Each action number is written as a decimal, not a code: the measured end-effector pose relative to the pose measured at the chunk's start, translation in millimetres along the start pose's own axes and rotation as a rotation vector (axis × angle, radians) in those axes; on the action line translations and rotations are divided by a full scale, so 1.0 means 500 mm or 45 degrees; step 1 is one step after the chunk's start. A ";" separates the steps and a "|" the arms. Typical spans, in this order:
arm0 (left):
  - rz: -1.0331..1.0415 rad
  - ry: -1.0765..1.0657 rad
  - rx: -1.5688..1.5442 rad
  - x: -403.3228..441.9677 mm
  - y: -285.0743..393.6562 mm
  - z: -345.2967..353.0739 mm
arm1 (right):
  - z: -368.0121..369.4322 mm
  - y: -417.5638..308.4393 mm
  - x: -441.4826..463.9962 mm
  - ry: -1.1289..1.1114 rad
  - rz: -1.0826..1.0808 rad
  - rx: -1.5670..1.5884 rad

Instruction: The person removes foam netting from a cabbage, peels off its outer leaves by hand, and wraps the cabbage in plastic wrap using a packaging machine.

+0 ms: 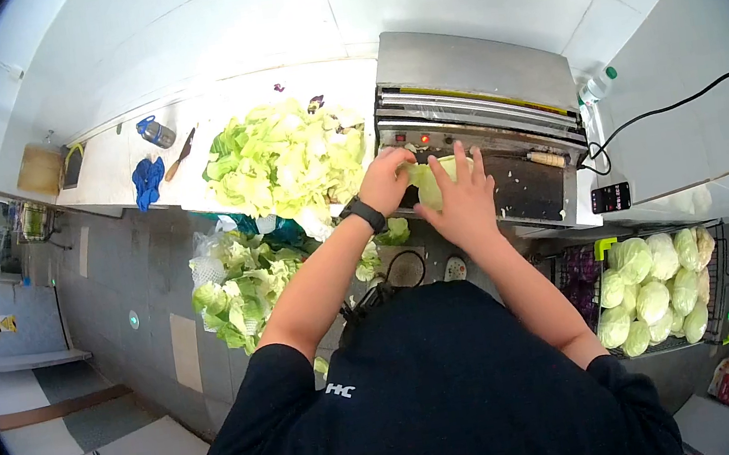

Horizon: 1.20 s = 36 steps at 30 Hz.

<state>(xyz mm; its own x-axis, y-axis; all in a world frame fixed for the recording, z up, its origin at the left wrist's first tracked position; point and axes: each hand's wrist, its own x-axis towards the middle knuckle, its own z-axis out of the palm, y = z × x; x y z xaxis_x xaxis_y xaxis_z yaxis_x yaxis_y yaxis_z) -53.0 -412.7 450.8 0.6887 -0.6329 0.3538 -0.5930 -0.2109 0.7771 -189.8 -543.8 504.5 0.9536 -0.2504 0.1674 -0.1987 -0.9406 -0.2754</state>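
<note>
A pale green cabbage lies in front of me at the front of a metal film-wrapping machine. My left hand, with a black watch on its wrist, is curled at the cabbage's left edge, thumb and fingers gripping it there. Over the right side my right hand is laid with its fingers spread and its thumb along the near edge, covering part of the cabbage. Loose bits of leaf are scattered on the machine's dark plate.
Left of the machine are a heap of cabbage leaves, a knife, a blue cloth and a bottle. More leaves fill a bag below. At right stand a phone and a crate of wrapped cabbages.
</note>
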 end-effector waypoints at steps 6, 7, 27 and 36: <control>-0.014 0.079 0.060 0.000 0.002 0.036 | 0.015 0.042 0.013 -0.072 0.012 0.040; -0.193 -0.028 -0.082 0.005 0.002 0.041 | 0.013 0.059 0.013 -0.073 -0.060 0.118; -0.307 0.159 0.577 -0.138 -0.083 -0.173 | -0.075 0.236 -0.037 -0.363 0.170 0.822; -0.826 -0.204 -0.131 -0.181 0.013 -0.202 | -0.017 0.232 -0.063 -0.078 0.303 1.014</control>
<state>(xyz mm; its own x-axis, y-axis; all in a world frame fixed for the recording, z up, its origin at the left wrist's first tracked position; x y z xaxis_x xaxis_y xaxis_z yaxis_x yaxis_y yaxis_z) -77.1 -281.7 476.1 0.8167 -0.5064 -0.2766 -0.0320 -0.5184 0.8545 -245.0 -646.7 475.4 0.9214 -0.3878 -0.0255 -0.1989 -0.4143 -0.8881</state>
